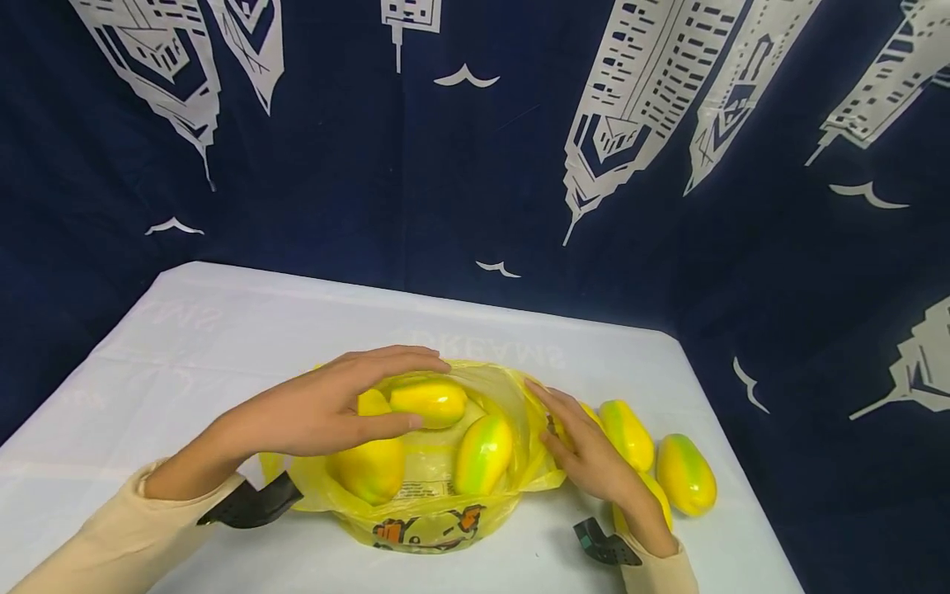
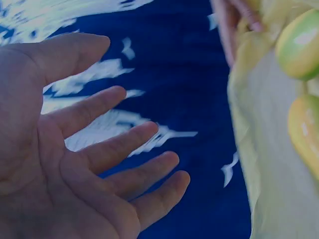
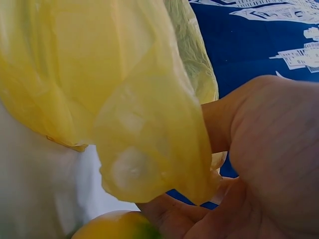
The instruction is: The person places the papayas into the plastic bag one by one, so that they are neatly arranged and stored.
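Observation:
A thin yellow plastic bag (image 1: 423, 524) with a printed cartoon stands on the table, its mouth wide. Inside lie smooth yellow fruits with green streaks, like papayas or mangoes: one at the back (image 1: 438, 402), one at the right (image 1: 484, 454) and one at the left (image 1: 369, 470). My left hand (image 1: 326, 404) reaches over the bag's left side. Its fingers spread apart with the palm bare in the left wrist view. At the bag's right rim, my right hand (image 1: 586, 445) has loosely extended fingers against the plastic. A yellow flap (image 3: 154, 134) partly hides them in the right wrist view.
To the right of the bag, several more yellow-green fruits (image 1: 686, 474) lie on the white-covered table (image 1: 223, 330), some partly behind my right hand. A dark blue cloth (image 1: 312, 190) with white building prints hangs beyond the table's back and right edges.

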`<action>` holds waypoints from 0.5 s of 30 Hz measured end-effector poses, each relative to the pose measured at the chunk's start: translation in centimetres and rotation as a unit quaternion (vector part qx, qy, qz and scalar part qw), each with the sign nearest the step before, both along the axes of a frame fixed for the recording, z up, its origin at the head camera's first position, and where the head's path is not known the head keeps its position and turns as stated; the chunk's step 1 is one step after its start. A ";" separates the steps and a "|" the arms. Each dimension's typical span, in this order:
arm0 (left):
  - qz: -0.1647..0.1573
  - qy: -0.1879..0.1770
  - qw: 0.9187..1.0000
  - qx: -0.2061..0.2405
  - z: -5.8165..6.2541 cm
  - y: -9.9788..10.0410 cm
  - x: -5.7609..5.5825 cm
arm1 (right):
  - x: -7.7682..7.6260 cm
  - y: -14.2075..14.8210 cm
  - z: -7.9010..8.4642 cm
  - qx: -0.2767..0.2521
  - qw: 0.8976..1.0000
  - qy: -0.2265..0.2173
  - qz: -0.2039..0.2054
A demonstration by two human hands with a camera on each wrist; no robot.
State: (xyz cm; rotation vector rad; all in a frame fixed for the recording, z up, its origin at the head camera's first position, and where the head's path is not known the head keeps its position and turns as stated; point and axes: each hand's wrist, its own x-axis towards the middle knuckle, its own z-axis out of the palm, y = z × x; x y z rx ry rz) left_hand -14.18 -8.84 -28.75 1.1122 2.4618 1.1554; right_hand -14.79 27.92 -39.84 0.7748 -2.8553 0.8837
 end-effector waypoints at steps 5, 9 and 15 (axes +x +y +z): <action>0.060 0.014 0.998 0.023 -0.2 -3.7 1.1 | 0.0 0.2 0.1 -0.003 1.000 0.000 0.002; 0.096 0.017 0.994 0.043 -0.8 -6.9 1.3 | -0.1 0.2 0.2 -0.007 1.000 0.004 0.006; 0.047 -0.002 0.992 0.117 -3.4 -11.2 -0.2 | 0.0 0.3 0.1 -0.009 1.000 0.002 0.006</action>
